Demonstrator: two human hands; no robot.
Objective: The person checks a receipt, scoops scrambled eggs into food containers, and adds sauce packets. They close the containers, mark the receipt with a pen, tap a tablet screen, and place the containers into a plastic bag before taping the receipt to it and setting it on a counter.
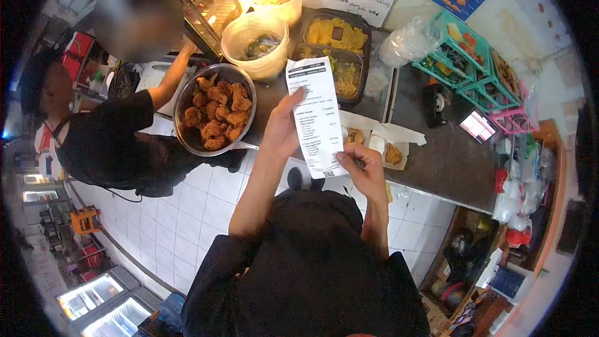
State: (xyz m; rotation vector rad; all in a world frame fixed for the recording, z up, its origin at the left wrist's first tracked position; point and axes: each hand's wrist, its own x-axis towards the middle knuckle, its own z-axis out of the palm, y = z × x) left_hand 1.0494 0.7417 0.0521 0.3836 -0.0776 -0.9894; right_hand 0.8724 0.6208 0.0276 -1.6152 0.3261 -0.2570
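A long printed receipt (315,122) is stretched out in front of me between both hands. My left hand (284,122) pinches its left edge, with the thumb lying over the print. At its lower right corner, my right hand (362,168) grips the paper between thumb and fingers. Behind the receipt, partly covered by it and by my right hand, an open paper food box (404,148) holds pieces of fried chicken (393,153) and a white item (377,143). To the left of my left hand stands a metal bowl (182,126) heaped with fried chicken pieces (218,112).
White tubs (232,43) and a dark two-part tray (367,56) of yellow food stand at the counter's back. Green baskets (437,68) with sachets and a lit phone (478,126) are on the right. A co-worker (118,125) stands left, one arm reaching behind the bowl.
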